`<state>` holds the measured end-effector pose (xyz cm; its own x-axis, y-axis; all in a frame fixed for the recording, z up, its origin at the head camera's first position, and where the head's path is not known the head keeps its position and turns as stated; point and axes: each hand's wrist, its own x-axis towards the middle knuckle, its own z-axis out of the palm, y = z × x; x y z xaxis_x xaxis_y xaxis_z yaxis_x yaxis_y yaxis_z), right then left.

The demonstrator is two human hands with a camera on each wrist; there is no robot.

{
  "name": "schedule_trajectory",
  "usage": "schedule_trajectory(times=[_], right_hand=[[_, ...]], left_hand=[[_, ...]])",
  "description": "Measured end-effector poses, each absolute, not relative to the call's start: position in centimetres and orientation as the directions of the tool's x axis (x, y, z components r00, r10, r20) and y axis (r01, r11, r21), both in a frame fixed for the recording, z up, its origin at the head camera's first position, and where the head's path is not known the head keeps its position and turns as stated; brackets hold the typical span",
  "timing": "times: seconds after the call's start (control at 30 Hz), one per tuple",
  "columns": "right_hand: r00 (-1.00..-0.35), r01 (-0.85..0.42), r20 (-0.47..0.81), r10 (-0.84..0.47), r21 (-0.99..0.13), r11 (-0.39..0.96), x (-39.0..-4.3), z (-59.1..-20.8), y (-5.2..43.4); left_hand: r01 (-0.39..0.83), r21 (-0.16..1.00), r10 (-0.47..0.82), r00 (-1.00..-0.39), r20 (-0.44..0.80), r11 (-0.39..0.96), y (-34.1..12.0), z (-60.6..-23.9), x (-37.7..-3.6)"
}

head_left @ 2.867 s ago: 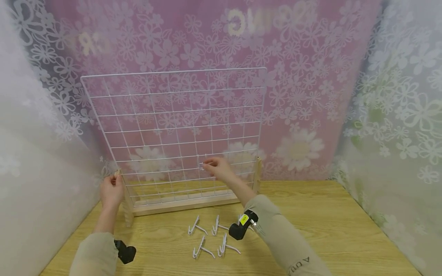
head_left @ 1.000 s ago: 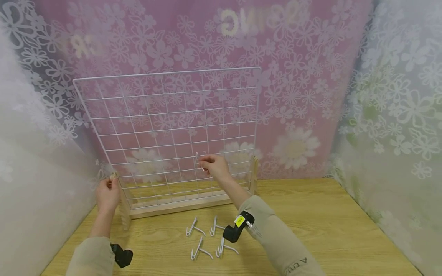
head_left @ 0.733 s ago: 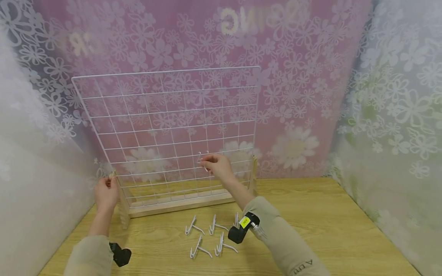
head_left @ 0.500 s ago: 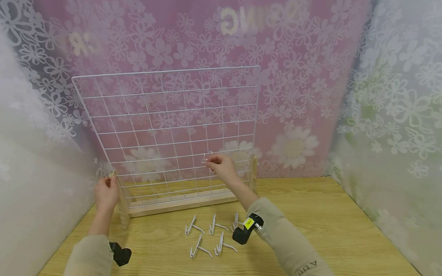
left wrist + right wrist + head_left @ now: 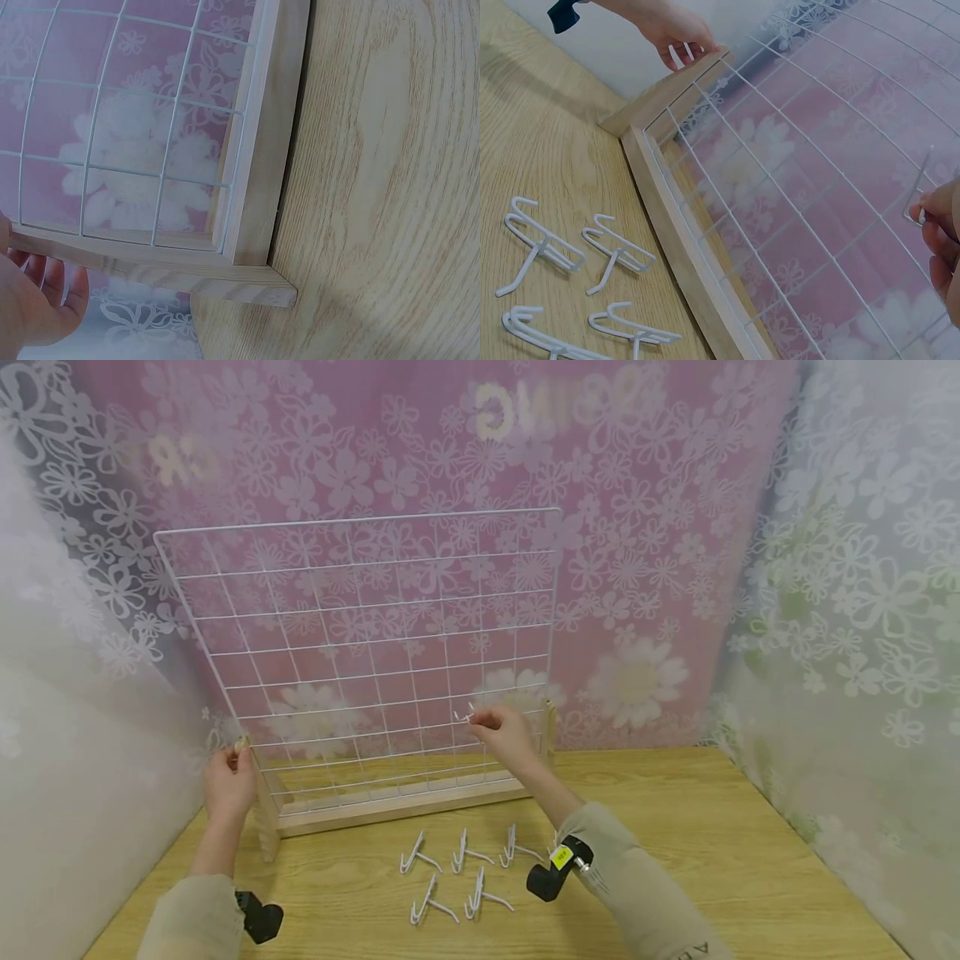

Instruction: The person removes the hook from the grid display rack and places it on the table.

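A white wire grid panel stands upright in a wooden base on the table. My left hand grips the top of the base's left wooden post, and it shows again in the right wrist view. My right hand pinches a small white wire hook against the grid's lower right part. In the right wrist view the hook sits at the wires, held by my fingertips. The left wrist view shows the base corner and part of my palm.
Several loose white hooks lie on the wooden table in front of the base, also seen in the right wrist view. Flowered curtains close in the back and both sides.
My right hand has carried the hook to the right along the grid's lower rows. One more loose hook shows on the table beside my forearm. The left hand has stayed on the post.
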<state>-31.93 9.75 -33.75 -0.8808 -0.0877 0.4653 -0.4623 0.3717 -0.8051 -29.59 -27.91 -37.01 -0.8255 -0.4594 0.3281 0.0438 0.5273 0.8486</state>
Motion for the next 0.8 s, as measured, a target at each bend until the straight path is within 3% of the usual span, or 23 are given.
schedule_trajectory(times=[0.33, 0.8], right_hand=[[-0.897, -0.439, 0.432, -0.093, -0.849, 0.294, -31.4, -34.9, 12.7], [-0.895, -0.445, 0.408, -0.179, -0.815, 0.371, -29.8, -36.0, 16.0]], left_hand=[[0.048, 0.844, -0.462, -0.82, 0.339, 0.534, -28.0, -37.3, -29.8], [0.041, 0.837, -0.464, -0.817, 0.342, 0.546, -28.1, -37.1, -29.7]])
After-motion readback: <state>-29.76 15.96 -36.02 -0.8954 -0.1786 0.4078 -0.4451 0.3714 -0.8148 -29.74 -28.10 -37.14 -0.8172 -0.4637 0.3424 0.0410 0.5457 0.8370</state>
